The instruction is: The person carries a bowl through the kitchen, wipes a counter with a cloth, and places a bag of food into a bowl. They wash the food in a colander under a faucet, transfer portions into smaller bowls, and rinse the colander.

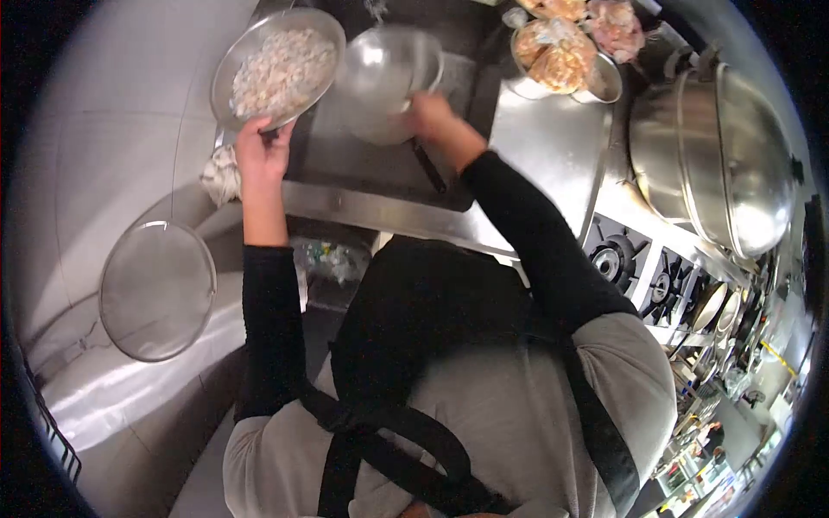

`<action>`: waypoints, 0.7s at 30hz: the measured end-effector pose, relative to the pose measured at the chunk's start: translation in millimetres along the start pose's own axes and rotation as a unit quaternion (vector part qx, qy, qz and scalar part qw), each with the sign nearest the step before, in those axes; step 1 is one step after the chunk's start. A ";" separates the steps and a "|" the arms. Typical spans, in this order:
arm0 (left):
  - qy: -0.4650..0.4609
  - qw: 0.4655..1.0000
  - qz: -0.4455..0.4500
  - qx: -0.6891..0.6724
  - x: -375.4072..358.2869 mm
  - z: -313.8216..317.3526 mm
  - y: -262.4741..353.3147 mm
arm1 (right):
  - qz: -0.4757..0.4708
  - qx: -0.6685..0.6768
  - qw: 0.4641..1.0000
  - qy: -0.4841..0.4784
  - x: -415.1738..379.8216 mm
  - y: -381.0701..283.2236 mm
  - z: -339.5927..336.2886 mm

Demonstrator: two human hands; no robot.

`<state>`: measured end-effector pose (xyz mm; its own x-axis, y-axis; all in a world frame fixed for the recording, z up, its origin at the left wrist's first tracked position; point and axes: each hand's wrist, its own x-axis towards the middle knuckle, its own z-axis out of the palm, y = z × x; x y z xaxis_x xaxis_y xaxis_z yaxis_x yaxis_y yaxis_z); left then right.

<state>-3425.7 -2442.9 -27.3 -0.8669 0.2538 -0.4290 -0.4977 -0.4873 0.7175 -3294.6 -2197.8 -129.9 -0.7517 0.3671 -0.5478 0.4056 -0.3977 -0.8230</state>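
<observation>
My left hand (264, 148) grips the near edge of a metal bowl (223, 79), tilted toward me. Pale pinkish chopped pieces (285, 71), perhaps shrimp, fill much of it. To its right is a second, shiny bowl (367, 86), blurred, with nothing I can make out inside. My right hand (433, 121) is closed at that bowl's right edge and smeared by motion. Below the right hand a dark handle (428, 167), like a knife's, lies on the dark recessed surface (345, 168). Whatever it is attached to is hidden by the bowl.
Containers with bagged orange food (557, 65) stand at the back right on a steel counter (548, 142). Large metal pots (717, 155) lean further right, above stove burners (611, 259). A round strainer (158, 291) hangs at left, near a crumpled cloth (222, 175). The counter's steel edge (389, 211) runs before me.
</observation>
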 end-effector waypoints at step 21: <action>0.063 0.996 0.059 -0.006 12.9 -14.6 2.4 | -0.072 0.122 0.990 0.013 129.8 -3.0 2.3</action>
<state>-3437.7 -2453.0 -39.1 -0.9090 0.0867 -0.4076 -0.3906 -0.5181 0.7609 -3394.6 -2150.9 -198.2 -0.7771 0.4552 -0.4346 0.1559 -0.5298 -0.8337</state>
